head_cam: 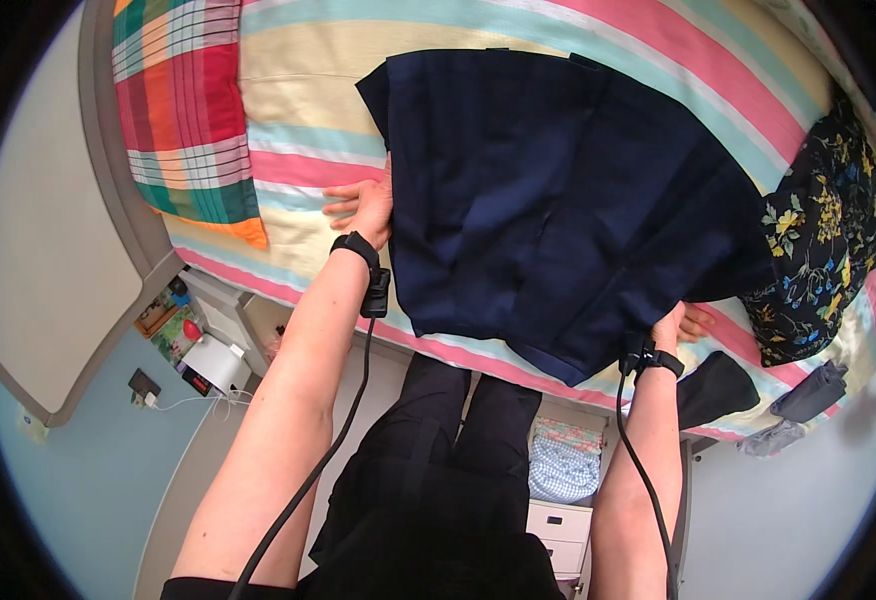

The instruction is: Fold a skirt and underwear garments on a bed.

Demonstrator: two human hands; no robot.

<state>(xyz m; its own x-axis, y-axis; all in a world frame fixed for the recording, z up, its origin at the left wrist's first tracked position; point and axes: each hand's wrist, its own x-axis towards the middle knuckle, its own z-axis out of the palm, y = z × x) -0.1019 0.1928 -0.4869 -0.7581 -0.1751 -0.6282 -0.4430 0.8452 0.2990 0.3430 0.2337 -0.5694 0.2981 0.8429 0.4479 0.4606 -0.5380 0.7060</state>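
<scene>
A navy blue garment (558, 195), possibly a skirt, lies spread on the bed in a fan shape, its lower edge uneven. My left hand (366, 202) is at its left edge, fingers spread over the striped bedsheet (303, 90); the garment's edge hides the thumb side. At the lower right edge is my right hand (678, 326), partly covered by the cloth, with some fingers showing past it. Whether it grips the fabric cannot be seen. Both wrists wear black straps with cabled devices.
A plaid pillow (190, 127) lies on the left by the headboard (55, 187). Right of the garment are a black floral cloth (813, 247), a black cloth piece (719, 390) and a dark folded item (809, 390). Below the bed edge stand white drawers (558, 521).
</scene>
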